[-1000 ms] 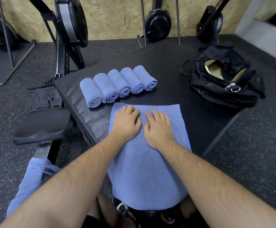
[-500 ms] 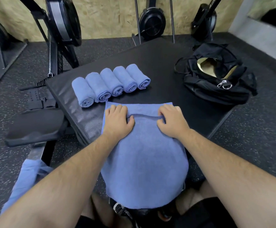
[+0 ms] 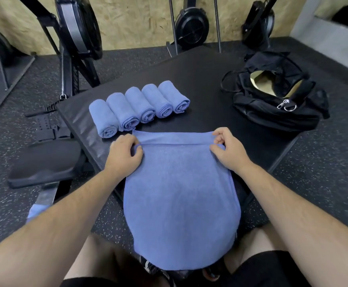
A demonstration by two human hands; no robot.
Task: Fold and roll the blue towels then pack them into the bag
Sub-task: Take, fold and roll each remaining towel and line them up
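Observation:
A folded blue towel [image 3: 179, 195] lies over the near corner of the black padded platform [image 3: 200, 79] and hangs down toward my knees. My left hand [image 3: 125, 154] pinches its far left corner and my right hand [image 3: 227, 150] pinches its far right corner. The far edge is turned over into a narrow first roll between them. Several rolled blue towels [image 3: 140, 106] lie side by side in a row just beyond my left hand. The black bag [image 3: 276, 100] sits unzipped at the platform's right, its tan lining showing.
Rowing machines stand along the wooden wall, with one rail and black seat [image 3: 44, 160] close at the left. Another blue cloth [image 3: 34, 210] lies on the speckled rubber floor at lower left. The platform's edge drops off on the right.
My hands slid apart from the towel's middle to its far corners, curled shut on the edge and turned it over toward me. The camera view shifted slightly.

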